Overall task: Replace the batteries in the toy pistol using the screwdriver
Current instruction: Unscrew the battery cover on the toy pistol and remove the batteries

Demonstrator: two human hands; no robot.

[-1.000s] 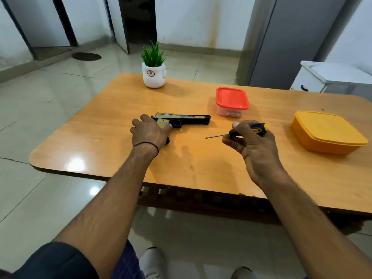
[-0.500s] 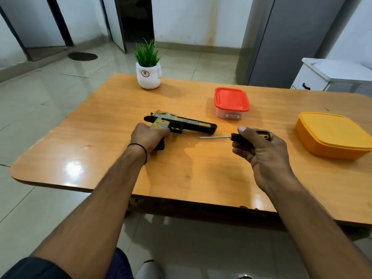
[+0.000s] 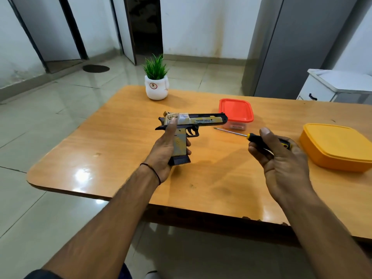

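Observation:
A gold and black toy pistol (image 3: 199,121) is held above the wooden table (image 3: 112,154), barrel pointing right. My left hand (image 3: 164,152) grips its handle from the left, thumb up along the rear of the slide. To the right, my right hand (image 3: 281,160) holds a screwdriver (image 3: 252,136) with a black and yellow handle, palm turned up. Its thin metal shaft points left toward the pistol, the tip a short way right of the trigger guard and apart from it.
A small clear box with a red lid (image 3: 236,110) stands just behind the pistol's muzzle. An orange lidded container (image 3: 338,146) sits at the right. A white pot with a green plant (image 3: 156,85) stands at the far edge. A white cabinet (image 3: 338,87) is beyond the table.
My left hand has lifted the pistol off the table and turned it upright. My right hand with the screwdriver has stayed at the right, turning palm up.

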